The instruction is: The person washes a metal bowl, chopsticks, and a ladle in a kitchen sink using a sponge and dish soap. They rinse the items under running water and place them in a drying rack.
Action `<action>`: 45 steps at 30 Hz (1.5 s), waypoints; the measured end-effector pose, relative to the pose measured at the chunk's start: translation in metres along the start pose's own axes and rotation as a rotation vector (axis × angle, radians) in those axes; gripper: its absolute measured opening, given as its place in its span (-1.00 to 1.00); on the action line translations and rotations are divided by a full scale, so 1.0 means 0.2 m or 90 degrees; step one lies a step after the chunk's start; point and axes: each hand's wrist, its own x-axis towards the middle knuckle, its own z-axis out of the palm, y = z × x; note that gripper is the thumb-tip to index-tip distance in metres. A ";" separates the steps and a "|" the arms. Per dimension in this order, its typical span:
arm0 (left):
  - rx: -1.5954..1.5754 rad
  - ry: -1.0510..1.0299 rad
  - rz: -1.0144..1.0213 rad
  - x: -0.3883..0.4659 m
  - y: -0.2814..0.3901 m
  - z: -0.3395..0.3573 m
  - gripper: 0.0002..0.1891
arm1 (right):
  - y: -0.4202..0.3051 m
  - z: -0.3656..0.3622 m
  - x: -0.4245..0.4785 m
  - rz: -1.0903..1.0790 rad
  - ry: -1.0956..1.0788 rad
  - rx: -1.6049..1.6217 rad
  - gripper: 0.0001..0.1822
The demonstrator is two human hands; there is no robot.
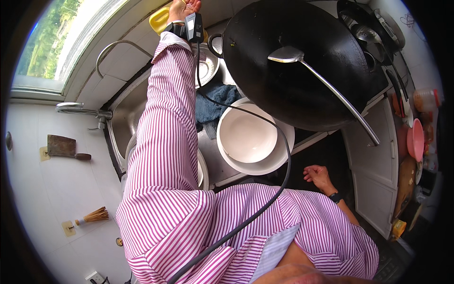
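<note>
My left hand (182,9) is stretched far forward at the top edge of the picture, beside a yellow plastic container (159,20); its fingers are partly cut off, so its hold cannot be told. Beneath that wrist lies a metal basin (206,69). My right hand (315,175) hangs low by my side, loosely curled and holding nothing. Ahead stands a large black wok (262,81), with a metal spatula (330,85) resting in it, its handle over the rim. A white bowl (248,136) sits inside a larger white bowl (283,142) on the steel counter.
A blue cloth (212,103) lies between bowls and basin. The sink (124,117) and faucet (103,114) are at left. A cleaver (62,145) and bamboo brush (95,215) hang on the wall. A black cable (289,152) crosses in front of me. Ladles (369,33) stand beyond the wok.
</note>
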 end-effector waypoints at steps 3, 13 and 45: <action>-0.044 0.011 -0.057 -0.13 -0.05 0.15 -0.50 | -0.06 -0.01 -0.07 -0.026 0.022 0.005 -0.79; -0.052 0.099 -0.058 -0.63 0.04 0.19 -0.59 | -0.05 -0.03 -0.08 -0.162 -0.044 0.004 -0.79; 1.404 -0.017 -0.100 -2.59 -0.56 -0.12 -0.45 | -0.56 0.93 -0.30 -0.401 -0.435 -0.110 -0.80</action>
